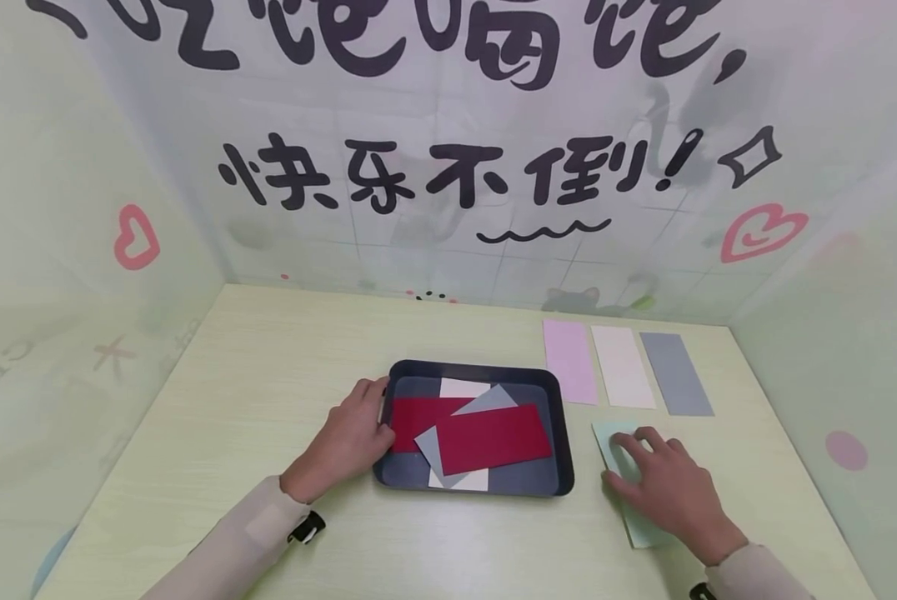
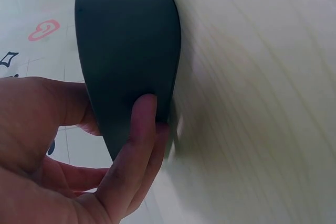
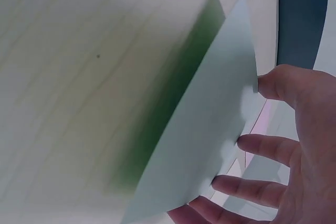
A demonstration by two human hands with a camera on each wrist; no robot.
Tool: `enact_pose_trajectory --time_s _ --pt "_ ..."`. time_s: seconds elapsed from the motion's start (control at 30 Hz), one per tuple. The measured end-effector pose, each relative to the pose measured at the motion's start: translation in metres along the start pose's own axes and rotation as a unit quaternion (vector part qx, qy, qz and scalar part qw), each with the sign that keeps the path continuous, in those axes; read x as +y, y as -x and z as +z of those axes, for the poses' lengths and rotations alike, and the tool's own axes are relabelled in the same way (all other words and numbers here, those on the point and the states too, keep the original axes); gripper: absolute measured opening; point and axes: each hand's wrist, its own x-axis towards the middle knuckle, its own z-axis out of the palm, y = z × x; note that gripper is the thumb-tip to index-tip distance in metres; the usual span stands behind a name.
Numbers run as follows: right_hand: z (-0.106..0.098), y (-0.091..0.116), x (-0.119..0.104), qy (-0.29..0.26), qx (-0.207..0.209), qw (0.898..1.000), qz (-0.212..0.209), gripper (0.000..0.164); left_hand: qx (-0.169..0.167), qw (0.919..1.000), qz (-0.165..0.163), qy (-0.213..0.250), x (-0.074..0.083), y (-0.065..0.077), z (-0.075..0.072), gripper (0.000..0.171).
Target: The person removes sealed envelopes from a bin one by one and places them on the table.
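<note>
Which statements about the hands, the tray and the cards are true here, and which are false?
1. The left hand grips the tray. True.
2. The tray holds only white cards. False: two red cards lie in it as well.
3. The right hand touches the pale green card. True.
4. The lilac card lies leftmost in the row of three. True.
5. That row's middle card is gray. False: the cream card is in the middle.

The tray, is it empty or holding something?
Holding something: the head view shows red cards, grey paper and white paper overlapping inside the tray.
</note>
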Motion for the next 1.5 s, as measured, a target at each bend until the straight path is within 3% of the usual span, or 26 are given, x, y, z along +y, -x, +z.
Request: enact_pose_trajectory --time_s 0.7,1.03,1.33,1.5 --pt "0.001 -0.002 -0.003 0.006 0.007 1.000 0.010 0.054 0.006 0.9999 0.008 -0.005 -0.001 0.001 0.000 0.064" --pt "-0.002 -0.004 -0.004 -0.002 0.025 1.000 0.012 0.055 0.000 1.0000 0.006 -0.006 0.003 0.000 -0.009 0.062" --pt "-0.011 -0.019 -0.019 -0.044 0.115 0.992 -0.024 0.042 0.051 0.9962 0.026 -0.066 0.023 -0.013 -0.019 0.061" --pt "-0.013 -0.025 -0.037 -0.062 0.116 0.990 -0.043 0.041 0.048 0.9937 0.051 -0.087 0.044 -0.018 -0.021 0.064"
